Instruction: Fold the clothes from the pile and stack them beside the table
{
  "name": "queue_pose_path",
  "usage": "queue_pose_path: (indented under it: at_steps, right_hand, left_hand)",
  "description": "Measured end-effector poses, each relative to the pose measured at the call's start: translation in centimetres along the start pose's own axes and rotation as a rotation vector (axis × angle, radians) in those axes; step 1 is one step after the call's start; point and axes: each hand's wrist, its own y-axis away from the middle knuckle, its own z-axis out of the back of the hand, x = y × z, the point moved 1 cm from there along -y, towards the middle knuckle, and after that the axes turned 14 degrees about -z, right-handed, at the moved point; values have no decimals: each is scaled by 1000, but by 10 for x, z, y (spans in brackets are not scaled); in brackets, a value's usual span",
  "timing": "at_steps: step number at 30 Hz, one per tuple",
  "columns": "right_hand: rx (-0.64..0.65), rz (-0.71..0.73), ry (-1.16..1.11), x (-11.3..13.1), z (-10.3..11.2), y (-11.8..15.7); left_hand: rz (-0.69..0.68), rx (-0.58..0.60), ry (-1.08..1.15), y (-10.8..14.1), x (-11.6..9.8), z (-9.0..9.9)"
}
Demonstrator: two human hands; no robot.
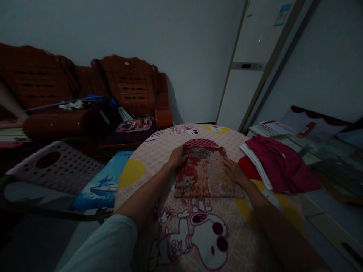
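Note:
A folded cloth (208,175) with a mottled red, brown and grey pattern lies flat on the round table in front of me. My left hand (177,157) rests at its far left edge, fingers stretched forward and thumb touching the fabric. On the opposite edge, my right hand (234,170) lies with its fingers extended over the cloth. Beneath is a pink tablecloth (153,166) printed with cartoon dogs and yellow spots. To the right of my right hand sits a stack of folded clothes, a dark magenta garment (283,164) beside a white one (256,166).
Wooden chairs (127,83) line the wall at the left, with cloths on them. A woven chair (56,166) and a blue printed cushion (103,183) stand left of the table. Another person's arm (13,104) shows at far left. A glass-topped table (337,166) is at right.

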Motion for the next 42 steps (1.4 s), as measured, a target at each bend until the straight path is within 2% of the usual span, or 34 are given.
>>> queue_pose_path:
  at_steps: [3, 9, 13, 17, 20, 23, 26, 28, 32, 35, 38, 40, 42]
  right_hand:
    - [-1, -71, 49, 7, 1, -20]
    - [-60, -292, 116, 21, 5, -67]
    - [-47, -436, 163, 24, 5, -96]
    - [-17, -467, 150, 25, 6, -118]
    - [-14, -461, 127, 25, 10, -126]
    - [-39, -447, 95, 28, 17, -126]
    - [-95, -426, 42, 30, 26, -119]
    - [-164, -397, -70, 31, 34, -112]
    - [-268, -318, -359, 29, 55, -89]
    - [-278, -225, -464, 28, 71, -60]
    - [-247, -81, -449, 27, 80, -17]
    - [-209, -19, -386, 26, 77, 13]
    - [-157, 3, -296, 23, 67, 38]
  left_hand:
    - [175, 26, -74, -20, 8, 2]
    - [345, 29, -22, -53, 30, 6]
    - [337, 137, 95, -67, 42, 10]
    - [264, 208, 200, -73, 46, 13]
    - [229, 139, 301, -74, 46, 9]
    - [247, -14, 450, -75, 46, 2]
    - [245, -160, 665, -71, 45, 0]
    - [205, -240, 777, -66, 42, 4]
    - [62, -334, 861, -48, 32, 29]
    - [-58, -274, 901, -24, 18, 52]
    - [-178, -145, 867, 9, -1, 67]
    - [-261, -40, 791, 34, -12, 65]
    - [-320, 62, 699, 56, -20, 56]
